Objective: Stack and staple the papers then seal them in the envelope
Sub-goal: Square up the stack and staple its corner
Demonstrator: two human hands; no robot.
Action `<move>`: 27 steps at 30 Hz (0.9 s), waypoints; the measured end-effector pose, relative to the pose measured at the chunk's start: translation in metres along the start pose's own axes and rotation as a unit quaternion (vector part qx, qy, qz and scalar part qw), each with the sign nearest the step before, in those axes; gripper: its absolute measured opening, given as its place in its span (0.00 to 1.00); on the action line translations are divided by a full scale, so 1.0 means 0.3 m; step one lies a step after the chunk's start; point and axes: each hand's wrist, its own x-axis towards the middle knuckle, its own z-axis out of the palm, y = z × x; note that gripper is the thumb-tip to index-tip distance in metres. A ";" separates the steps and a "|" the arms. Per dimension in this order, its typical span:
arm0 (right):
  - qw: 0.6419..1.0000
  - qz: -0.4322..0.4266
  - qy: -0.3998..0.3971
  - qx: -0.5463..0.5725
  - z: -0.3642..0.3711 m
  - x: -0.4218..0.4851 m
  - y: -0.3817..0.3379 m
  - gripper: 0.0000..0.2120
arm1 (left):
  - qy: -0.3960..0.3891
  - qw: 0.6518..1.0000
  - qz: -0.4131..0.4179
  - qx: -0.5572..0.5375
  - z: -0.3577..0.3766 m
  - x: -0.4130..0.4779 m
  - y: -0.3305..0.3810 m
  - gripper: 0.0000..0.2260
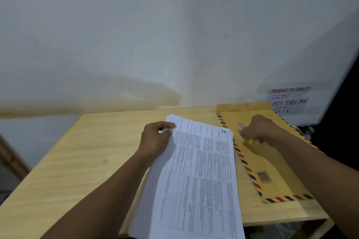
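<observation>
A stack of white printed papers point(198, 176) lies along the middle of the wooden table point(77, 161), its near end hanging past the front edge. My left hand point(156, 138) pinches the stack's far left corner. To the right lies a brown envelope point(272, 163) with a red and blue striped border, its flap open at the far end. Over the envelope's far part, my right hand point(258, 130) is closed around a small stapler point(245, 134) with a metal nose and a yellow part; motion blurs it.
A white wall stands right behind the table. A handwritten paper note point(288, 100) is taped to the wall at the far right. The table's right edge drops off beside the envelope into a dark gap.
</observation>
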 end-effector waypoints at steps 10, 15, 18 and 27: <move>0.746 -0.093 -0.281 0.597 0.034 -0.102 -0.492 0.07 | 0.088 0.995 0.053 -0.006 -0.127 -0.033 0.037 0.12; 0.775 -0.154 -0.211 0.575 0.088 -0.144 -0.651 0.06 | 0.129 0.983 0.121 0.054 -0.163 -0.060 0.032 0.11; 0.801 -0.177 -0.148 0.552 0.096 -0.139 -0.710 0.08 | 0.156 0.968 0.170 0.096 -0.180 -0.057 0.026 0.11; 0.877 -0.250 0.029 0.409 0.178 -0.099 -0.810 0.19 | 0.186 0.949 0.221 0.123 -0.188 -0.037 0.029 0.11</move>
